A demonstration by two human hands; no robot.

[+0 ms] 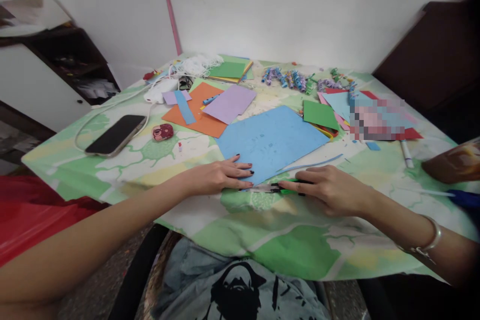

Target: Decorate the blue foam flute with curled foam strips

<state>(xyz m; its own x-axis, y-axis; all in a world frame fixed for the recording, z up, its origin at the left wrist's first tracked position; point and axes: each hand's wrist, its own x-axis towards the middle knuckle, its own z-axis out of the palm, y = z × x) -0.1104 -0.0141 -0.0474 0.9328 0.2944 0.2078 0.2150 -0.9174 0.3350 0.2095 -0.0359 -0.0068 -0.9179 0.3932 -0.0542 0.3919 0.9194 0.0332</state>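
Note:
A blue sheet of paper [270,135] lies on the table in front of me, its near corner toward my lap. My left hand [219,176] rests flat on that corner, its fingers spread and pressing down. My right hand [326,187] grips a green and black utility knife [287,187]. The knife's blade points left and lies along the paper's near edge, close to my left fingertips. Just beyond my right hand curls a thin blue paper strip [315,162].
Left stand a phone [116,135] with a white cable and a small red case [162,132]. Orange paper [202,110], purple paper [230,103] and green paper [320,114] lie around. Curled paper pieces [296,80] sit behind. At right are a marker [407,154] and a brown drink cup [450,165].

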